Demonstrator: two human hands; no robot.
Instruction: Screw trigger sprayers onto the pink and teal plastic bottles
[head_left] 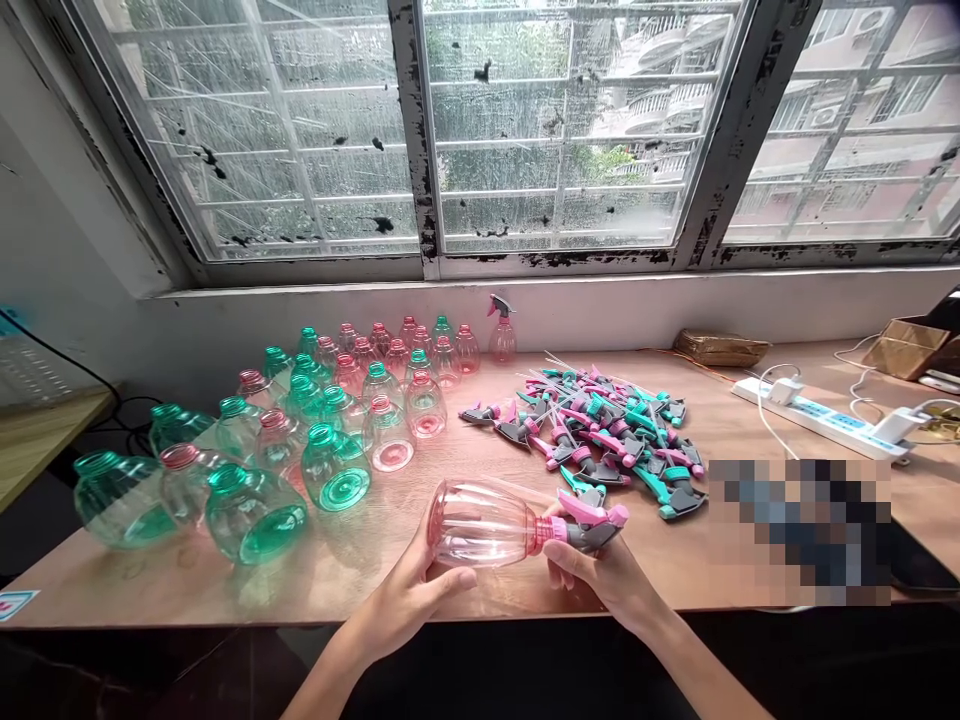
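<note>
Green bottles: about thirteen round-bellied, translucent green plastic bottles (259,515) are counted at ten to twelve o'clock (twelve being straight ahead), necks bare.
Pink bottles: about fifteen similar translucent pink plastic bottles (391,435) are mixed in; both counts are made approximate by overlap.
Left hand: the base of the held bottle (484,522) is cupped by the left hand (405,580), thumb in front.
Held bottle: one ribbed, clear-pink plastic body is held sideways at twelve o'clock, over the near edge of the copper-brown tabletop (675,565), neck towards three. It is judged light, thin-walled, slightly springy and slick; hold is best taken at base and collar, squeezing lightly.
Upright bottle: one pink bottle with sprayer (502,340) is stood at twelve o'clock, near the wall.
Fitted head: one pink-and-grey plastic trigger head (591,536) is seated at the neck; stiffness is expected.
Right hand: head and collar are gripped by the right hand (600,575).
Loose heads: pink, green and grey trigger heads (600,430) are heaped towards one o'clock, too tangled to be counted.
Power strip: one white plastic strip (825,415) is seen between one and two.
</note>
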